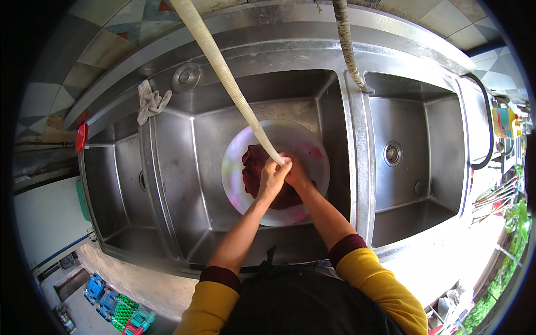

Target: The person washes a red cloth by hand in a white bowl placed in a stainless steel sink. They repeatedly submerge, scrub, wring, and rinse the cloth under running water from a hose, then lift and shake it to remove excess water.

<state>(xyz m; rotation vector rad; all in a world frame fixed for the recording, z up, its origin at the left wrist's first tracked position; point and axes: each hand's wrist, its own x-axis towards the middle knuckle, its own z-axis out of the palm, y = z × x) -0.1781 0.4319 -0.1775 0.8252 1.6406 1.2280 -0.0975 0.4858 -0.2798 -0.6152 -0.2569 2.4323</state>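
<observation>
A: Where is the hose (234, 89) end held?
B: It is clenched in the left hand (272, 177) fingers, above the dark red cloth (255, 167) (in the basin (237, 184)).
A: And the right hand (296, 173)?
B: Its fingers are pressed on the cloth; their grip cannot be told.

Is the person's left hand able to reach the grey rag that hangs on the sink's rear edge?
Probably yes, but not at once: the left hand grips the hose end over the basin. Nothing stands before the grey rag, up to the left.
</observation>
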